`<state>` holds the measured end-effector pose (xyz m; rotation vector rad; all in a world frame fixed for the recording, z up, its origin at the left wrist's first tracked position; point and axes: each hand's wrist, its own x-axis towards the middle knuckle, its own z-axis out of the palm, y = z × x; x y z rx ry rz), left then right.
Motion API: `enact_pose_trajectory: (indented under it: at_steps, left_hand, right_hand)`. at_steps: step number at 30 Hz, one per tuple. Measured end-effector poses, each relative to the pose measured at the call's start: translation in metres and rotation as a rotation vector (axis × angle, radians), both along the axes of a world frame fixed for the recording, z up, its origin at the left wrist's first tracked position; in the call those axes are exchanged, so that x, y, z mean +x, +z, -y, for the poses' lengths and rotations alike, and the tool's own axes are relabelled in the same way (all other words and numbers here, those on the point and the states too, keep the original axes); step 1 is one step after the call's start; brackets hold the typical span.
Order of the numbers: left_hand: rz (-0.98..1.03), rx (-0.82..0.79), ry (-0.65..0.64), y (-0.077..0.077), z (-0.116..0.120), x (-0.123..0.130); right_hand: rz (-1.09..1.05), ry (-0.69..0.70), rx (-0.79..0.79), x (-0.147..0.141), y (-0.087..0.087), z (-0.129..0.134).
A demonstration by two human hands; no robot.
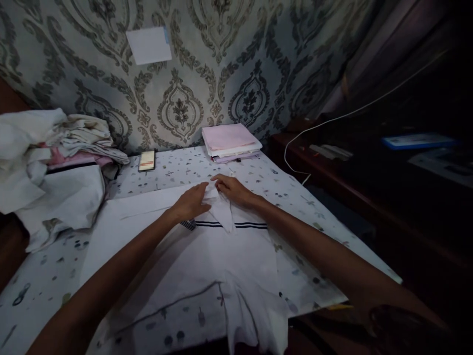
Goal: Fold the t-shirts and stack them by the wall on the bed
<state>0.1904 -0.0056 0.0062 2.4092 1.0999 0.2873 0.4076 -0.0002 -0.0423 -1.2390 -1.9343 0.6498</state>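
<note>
A white garment (158, 276), crossed by paired dark stripes, lies spread over the patterned bed cover and hangs over its near edge. My left hand (190, 201) rests on the upper part, thumb and fingers apart, touching the cloth. Just right of it, my right hand (233, 190) has its fingers bent and closed on a raised bit of the same white cloth. A loose fold of the garment drops from between the hands across the stripes. A small striped piece shows beside my left wrist.
A tall heap of crumpled clothes (74, 148) lies on the left. At the wall are a phone (147, 161) and a folded stack with pink cloth on top (231, 135). A white cable (343, 116) runs down to the right, beside a dark wooden surface (332, 172). The bed cover (299, 207) has small prints.
</note>
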Motion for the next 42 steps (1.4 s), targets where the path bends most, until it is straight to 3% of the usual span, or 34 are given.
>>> enact_pose_trajectory:
  at_steps: [3, 8, 12, 15, 18, 23, 27, 31, 36, 40, 42]
  left_hand:
    - [0.054, -0.093, 0.008, 0.0, -0.004, -0.005]
    - [0.149, -0.227, -0.145, 0.01, 0.009, -0.066]
    - [0.076, -0.228, -0.153, 0.012, 0.023, -0.099]
    - [0.065, -0.097, -0.107, 0.007, 0.031, -0.1]
    - [0.095, 0.083, -0.152, -0.001, 0.04, -0.089]
    - [0.093, 0.228, -0.232, -0.02, 0.062, -0.082]
    - [0.125, 0.321, -0.088, -0.036, 0.065, -0.105]
    - [-0.092, 0.433, 0.191, -0.05, 0.044, -0.147]
    - [-0.357, 0.315, 0.478, -0.055, 0.016, -0.198]
    - [-0.34, 0.319, 0.492, -0.05, 0.003, -0.218]
    - [-0.288, 0.358, 0.465, -0.047, -0.006, -0.22]
  right_hand:
    - [-0.073, -0.028, -0.03, 0.007, -0.012, 0.0]
    - [-0.099, 0.021, -0.03, 0.011, -0.015, 0.002]
    - [-0.002, 0.055, 0.019, 0.011, -0.008, 0.005]
    - [0.143, 0.032, 0.066, 0.008, 0.001, 0.014]
    - [0.25, 0.051, 0.149, -0.005, 0.007, 0.031]
    - [0.441, 0.203, 0.196, -0.041, 0.001, 0.063]
    - [0.581, 0.253, 0.127, -0.056, -0.011, 0.072]
    - [0.602, 0.237, 0.13, -0.055, -0.015, 0.071]
    - [0.556, 0.242, 0.107, -0.055, -0.009, 0.072]
    - [0.388, 0.244, 0.009, -0.051, 0.0, 0.056]
    - [0.328, 0.131, 0.021, -0.047, 0.002, 0.038]
